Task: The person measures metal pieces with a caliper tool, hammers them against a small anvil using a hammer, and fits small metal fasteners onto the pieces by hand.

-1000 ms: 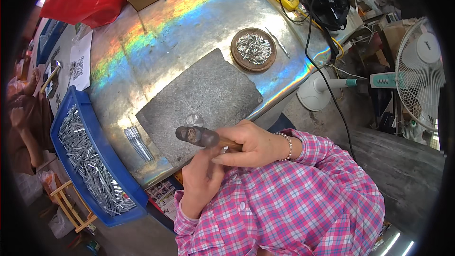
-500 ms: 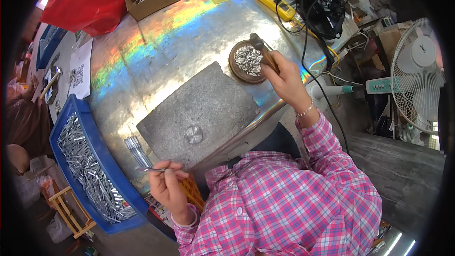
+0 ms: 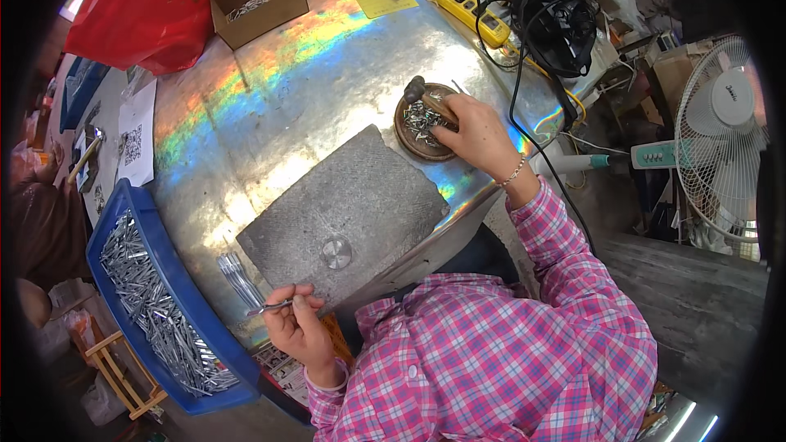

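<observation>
My left hand [image 3: 296,327] is closed in a pinch on a thin silver metal rod [image 3: 267,308], beside the near left corner of a grey stone slab [image 3: 352,188]. A small bundle of similar rods [image 3: 236,277] lies on the table by that hand. My right hand [image 3: 481,137] grips a small hammer [image 3: 440,109] by its wooden handle, its dark head over the far rim of a round brown bowl [image 3: 429,152]. The fingertips reach into the bowl among small shiny metal pieces [image 3: 419,121]; whether they pinch one is hidden. A round metal disc [image 3: 336,253] is set on the slab.
A blue tray [image 3: 169,303] full of metal rods stands at the left. Along the far side are a red bag [image 3: 147,12], a cardboard box [image 3: 260,8] and a yellow power strip [image 3: 468,12] with black cables. A fan [image 3: 725,127] stands right; another person sits far left.
My right hand has moved left with the hammer, and its fingers have dipped into the bowl's metal pieces. My left hand has shifted slightly, still holding the rod.
</observation>
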Demonstrator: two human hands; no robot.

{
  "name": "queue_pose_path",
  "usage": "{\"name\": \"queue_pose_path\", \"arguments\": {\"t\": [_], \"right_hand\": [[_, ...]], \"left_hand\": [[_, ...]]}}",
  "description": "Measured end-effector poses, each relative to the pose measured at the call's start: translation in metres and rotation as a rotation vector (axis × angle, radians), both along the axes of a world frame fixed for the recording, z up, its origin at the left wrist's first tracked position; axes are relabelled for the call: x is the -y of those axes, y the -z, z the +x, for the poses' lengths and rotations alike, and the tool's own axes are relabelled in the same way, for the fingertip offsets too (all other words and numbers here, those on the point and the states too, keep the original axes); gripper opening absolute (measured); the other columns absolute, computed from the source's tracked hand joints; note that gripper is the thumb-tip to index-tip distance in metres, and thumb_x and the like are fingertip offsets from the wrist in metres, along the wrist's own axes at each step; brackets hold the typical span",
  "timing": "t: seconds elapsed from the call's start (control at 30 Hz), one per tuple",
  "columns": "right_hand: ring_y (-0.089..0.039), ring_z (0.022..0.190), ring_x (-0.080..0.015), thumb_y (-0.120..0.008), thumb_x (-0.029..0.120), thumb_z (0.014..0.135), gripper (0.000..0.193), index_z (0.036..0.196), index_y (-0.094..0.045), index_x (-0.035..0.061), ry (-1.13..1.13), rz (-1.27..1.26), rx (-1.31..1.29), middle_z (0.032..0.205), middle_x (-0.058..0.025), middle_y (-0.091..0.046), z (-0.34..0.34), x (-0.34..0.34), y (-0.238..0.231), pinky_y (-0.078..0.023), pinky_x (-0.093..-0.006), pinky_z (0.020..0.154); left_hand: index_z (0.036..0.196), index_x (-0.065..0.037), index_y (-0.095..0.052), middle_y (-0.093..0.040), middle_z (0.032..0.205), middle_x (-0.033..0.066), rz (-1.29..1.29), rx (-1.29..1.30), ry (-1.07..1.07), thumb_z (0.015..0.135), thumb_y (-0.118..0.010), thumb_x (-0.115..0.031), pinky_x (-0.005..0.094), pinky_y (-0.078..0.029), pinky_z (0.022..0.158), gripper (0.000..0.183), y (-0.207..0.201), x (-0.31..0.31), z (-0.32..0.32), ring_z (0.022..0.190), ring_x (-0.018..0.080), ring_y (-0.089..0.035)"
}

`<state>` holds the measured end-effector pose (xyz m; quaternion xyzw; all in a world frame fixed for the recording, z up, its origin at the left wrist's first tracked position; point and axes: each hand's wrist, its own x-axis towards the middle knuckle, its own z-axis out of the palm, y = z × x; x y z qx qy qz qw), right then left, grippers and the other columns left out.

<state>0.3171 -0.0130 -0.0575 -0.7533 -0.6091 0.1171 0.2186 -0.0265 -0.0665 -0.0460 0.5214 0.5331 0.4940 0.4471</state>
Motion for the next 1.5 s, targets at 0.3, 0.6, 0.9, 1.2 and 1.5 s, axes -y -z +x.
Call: {"name": "queue_pose_path", "arguments": {"t": [0.3, 0.6, 0.9, 1.2, 1.5], "right_hand": [[-0.057, 0.073, -0.0427, -0.062, 0.013, 0.076, 0.018, 0.077, -0.051, -0.0024, 0.012, 0.048, 0.023, 0.075, -0.0227, -0.057, 0.002, -0.012, 0.009, -0.045, -0.0476, 0.065], [-0.059, 0.075, -0.0414, -0.060, 0.012, 0.076, 0.016, 0.077, -0.054, -0.0030, 0.060, 0.022, -0.060, 0.077, -0.0233, -0.060, 0.003, -0.010, 0.002, -0.046, -0.0473, 0.069], [-0.046, 0.052, -0.0194, -0.064, 0.016, 0.078, 0.022, 0.075, -0.053, -0.0037, 0.147, 0.091, -0.305, 0.060, -0.0151, -0.050, 0.012, -0.010, -0.006, -0.038, -0.0352, 0.051], [-0.058, 0.073, -0.0392, -0.068, 0.017, 0.075, 0.024, 0.081, -0.055, -0.0029, -0.006, 0.064, 0.018, 0.077, -0.0206, -0.058, 0.008, -0.017, 0.006, -0.045, -0.0440, 0.064], [-0.056, 0.067, -0.0396, -0.066, 0.016, 0.077, 0.024, 0.077, -0.055, -0.0048, 0.013, 0.034, -0.027, 0.072, -0.0227, -0.057, 0.012, -0.020, 0.008, -0.043, -0.0436, 0.060]], "left_hand": [[0.107, 0.004, -0.050, -0.063, 0.090, 0.0134, -0.011, -0.002, 0.017, 0.093, -0.050, -0.001, 0.0214, -0.048, 0.061, 0.014, 0.002, -0.001, 0.000, 0.066, 0.0109, -0.058], [0.110, 0.002, -0.051, -0.062, 0.091, 0.0113, 0.030, -0.140, 0.085, 0.094, -0.050, -0.003, 0.0198, -0.046, 0.063, 0.016, 0.006, 0.000, -0.001, 0.069, 0.0081, -0.056], [0.106, 0.005, -0.052, -0.064, 0.090, 0.0153, 0.036, -0.101, 0.035, 0.092, -0.052, 0.000, 0.0221, -0.049, 0.059, 0.015, 0.008, 0.000, -0.001, 0.066, 0.0118, -0.060], [0.108, 0.004, -0.052, -0.064, 0.090, 0.0132, 0.040, -0.150, 0.048, 0.093, -0.052, -0.002, 0.0209, -0.048, 0.060, 0.016, 0.010, 0.000, -0.002, 0.066, 0.0100, -0.059], [0.105, 0.005, -0.054, -0.066, 0.088, 0.0140, 0.037, -0.134, 0.027, 0.091, -0.053, -0.001, 0.0215, -0.048, 0.059, 0.015, 0.008, -0.001, 0.000, 0.065, 0.0105, -0.060]]}}
